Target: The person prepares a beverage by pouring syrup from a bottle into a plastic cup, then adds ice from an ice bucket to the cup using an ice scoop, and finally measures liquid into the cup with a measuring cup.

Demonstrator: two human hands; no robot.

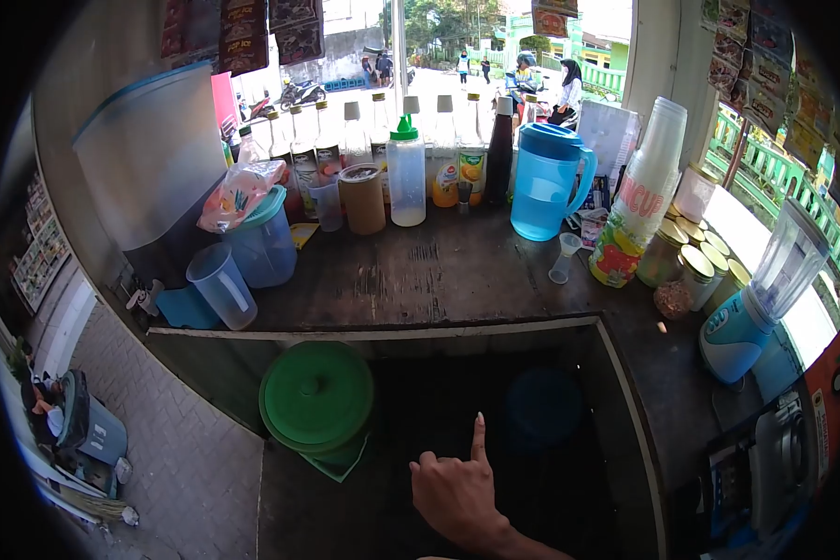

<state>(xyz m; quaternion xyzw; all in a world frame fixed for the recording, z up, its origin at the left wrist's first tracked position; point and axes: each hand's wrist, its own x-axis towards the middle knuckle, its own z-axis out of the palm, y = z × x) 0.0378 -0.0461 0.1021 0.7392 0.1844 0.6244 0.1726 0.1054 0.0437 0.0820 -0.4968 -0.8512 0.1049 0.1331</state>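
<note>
My right hand [457, 490] reaches up from the bottom of the view, over the dark opening below the counter. One finger points straight up, apart from the others, which are curled; I see nothing held. Left of it stands a green lidded bucket [315, 397]. A dim blue round container [543, 408] sits in shadow beyond it to the right. My left hand is out of view.
The wooden counter [392, 289] carries a blue pitcher [541, 191], a green-capped squeeze bottle [407, 177], a measuring jug [222, 287], stacked plastic cups [649, 177] and several jars [695, 271]. A blender [761, 299] stands right; bottles line the back. People are outside.
</note>
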